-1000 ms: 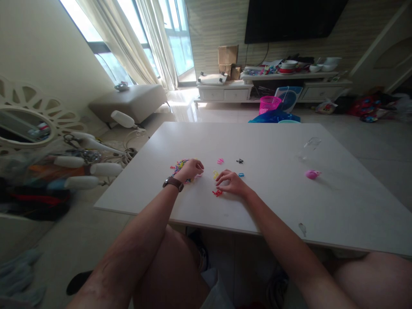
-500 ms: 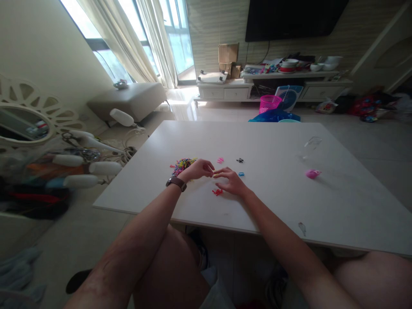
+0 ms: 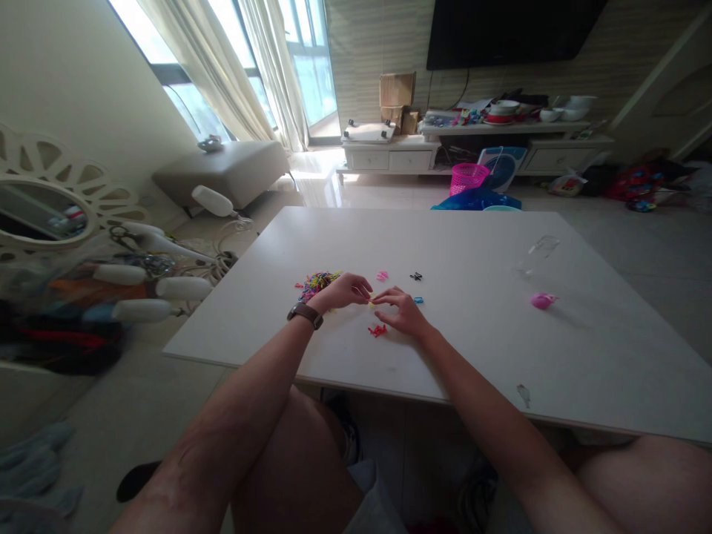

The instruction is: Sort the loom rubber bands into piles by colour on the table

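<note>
On the white table (image 3: 472, 334), my left hand (image 3: 345, 291), with a dark watch at the wrist, is closed in a pinch; whatever its fingertips hold is too small to make out. My right hand (image 3: 403, 311) reaches in from the right, fingers stretched towards the left fingertips and thumb apart. Small yellow pieces (image 3: 372, 302) show at the fingertips. Beside my left hand is a heap of thin multicoloured pieces (image 3: 320, 284). Small groups lie around: red pieces (image 3: 377, 331) below, pink pieces (image 3: 382, 275) and black pieces (image 3: 416, 276) beyond, blue pieces (image 3: 418, 300) partly behind my right hand.
On the table's right are a clear container (image 3: 542, 248), a pink object (image 3: 543, 300) and a small flat clear item (image 3: 523, 394) near the front edge. White lamp shades (image 3: 183, 288) stand close to the left edge. A pink basket (image 3: 468, 178) is beyond the far edge.
The view has shifted very slightly. My right fingers lift a little around the yellow pieces, which show more now; my left hand stays almost in place.
</note>
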`<state>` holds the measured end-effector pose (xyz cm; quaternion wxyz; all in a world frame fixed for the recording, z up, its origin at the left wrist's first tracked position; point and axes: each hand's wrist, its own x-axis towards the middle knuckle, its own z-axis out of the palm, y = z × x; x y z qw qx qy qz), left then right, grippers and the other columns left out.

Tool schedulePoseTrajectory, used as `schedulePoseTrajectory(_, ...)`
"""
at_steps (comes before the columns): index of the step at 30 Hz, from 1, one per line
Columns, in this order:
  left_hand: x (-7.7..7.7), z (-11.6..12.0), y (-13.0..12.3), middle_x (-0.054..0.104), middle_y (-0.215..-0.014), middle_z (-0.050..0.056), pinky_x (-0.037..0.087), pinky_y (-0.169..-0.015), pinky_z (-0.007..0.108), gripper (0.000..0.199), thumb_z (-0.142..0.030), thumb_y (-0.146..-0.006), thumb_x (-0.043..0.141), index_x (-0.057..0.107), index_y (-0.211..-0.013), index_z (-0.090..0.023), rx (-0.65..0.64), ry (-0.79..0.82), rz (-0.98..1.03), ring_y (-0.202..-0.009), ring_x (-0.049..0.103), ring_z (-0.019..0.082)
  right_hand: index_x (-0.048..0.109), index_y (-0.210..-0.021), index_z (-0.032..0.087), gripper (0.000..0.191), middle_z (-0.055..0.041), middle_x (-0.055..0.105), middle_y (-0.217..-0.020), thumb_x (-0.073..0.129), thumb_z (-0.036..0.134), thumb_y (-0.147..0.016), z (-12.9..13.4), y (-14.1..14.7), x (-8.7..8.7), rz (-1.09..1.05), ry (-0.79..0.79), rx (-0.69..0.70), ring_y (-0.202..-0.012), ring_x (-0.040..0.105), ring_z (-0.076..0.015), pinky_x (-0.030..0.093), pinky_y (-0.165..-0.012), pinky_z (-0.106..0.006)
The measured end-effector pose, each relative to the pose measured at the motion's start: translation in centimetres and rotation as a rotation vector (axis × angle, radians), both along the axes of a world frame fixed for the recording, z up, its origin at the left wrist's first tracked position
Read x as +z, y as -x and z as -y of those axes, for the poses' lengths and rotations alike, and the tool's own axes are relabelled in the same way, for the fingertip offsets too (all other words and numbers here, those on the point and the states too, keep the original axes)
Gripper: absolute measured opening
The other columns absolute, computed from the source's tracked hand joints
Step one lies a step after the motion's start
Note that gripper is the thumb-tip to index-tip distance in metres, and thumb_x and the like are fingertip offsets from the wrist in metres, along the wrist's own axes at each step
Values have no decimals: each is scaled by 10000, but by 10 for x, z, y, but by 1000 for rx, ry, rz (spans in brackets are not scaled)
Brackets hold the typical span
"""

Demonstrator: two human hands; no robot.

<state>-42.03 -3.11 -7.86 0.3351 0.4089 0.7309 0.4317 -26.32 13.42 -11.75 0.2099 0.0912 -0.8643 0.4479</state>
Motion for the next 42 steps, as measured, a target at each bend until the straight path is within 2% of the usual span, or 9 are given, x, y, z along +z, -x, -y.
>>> schedulePoseTrajectory(7,1,-1,-1,771,-876,120,564,-727,293,320,-224,-670,818,715,-949,-107,1,-26,16,-816,729,197,766,-1035,257,234,-61,724,-1135,706,213,-813,1,-1,1,30,19,6,-1065,612,-226,534,-746,-345)
schedulePoseTrajectory(13,-2,-2,1,769,-887,122,564,-738,294,303,-224,-681,810,714,-945,-107,12,-21,-11,-809,730,194,772,-1005,246,208,-58,746,-1064,690,196,-821,2,0,2,33,24,0,-1040,622,-221,520,-715,-323)
schedulePoseTrajectory(18,-4,-2,3,767,-898,126,561,-728,292,307,-223,-690,800,712,-959,-106,-3,5,-34,-811,727,192,773,-945,236,167,-57,750,-971,665,183,-829,2,1,2,4,26,-64,-974,624,-211,499,-660,-301)
schedulePoseTrajectory(23,-2,-3,2,759,-827,101,545,-667,269,260,-178,-675,787,715,-915,-107,31,30,-116,-751,712,180,752,-793,223,92,-47,733,-814,673,226,-839,0,2,2,2,68,-111,-833,628,-190,479,-646,-299)
schedulePoseTrajectory(26,-1,-4,1,756,-817,97,534,-634,259,239,-159,-677,772,713,-903,-110,37,42,-133,-730,706,178,737,-715,214,154,-44,724,-766,691,287,-842,1,0,4,39,89,-55,-762,622,-179,477,-658,-311)
schedulePoseTrajectory(32,-3,-7,0,751,-796,92,533,-625,255,240,-159,-663,784,714,-887,-111,39,52,-141,-713,700,172,735,-639,218,333,-52,718,-720,675,441,-877,1,-3,6,104,45,166,-786,636,-198,501,-788,-354)
schedulePoseTrajectory(37,-1,-8,-1,751,-801,100,532,-618,260,267,-184,-649,802,711,-887,-105,45,54,-129,-713,702,181,725,-587,221,405,-49,702,-672,644,474,-892,0,-2,4,137,13,245,-727,621,-178,489,-754,-329)
schedulePoseTrajectory(39,0,-8,-2,755,-819,106,537,-630,269,274,-181,-650,799,710,-898,-103,50,54,-99,-721,708,187,719,-582,225,382,-50,715,-703,651,437,-893,-1,-1,4,97,16,212,-737,617,-180,487,-759,-340)
schedulePoseTrajectory(42,1,-8,-3,759,-831,105,543,-644,275,296,-183,-642,805,717,-913,-103,51,46,-61,-724,710,187,730,-633,234,285,-48,727,-764,670,357,-882,-2,0,4,15,14,68,-780,615,-193,491,-782,-367)
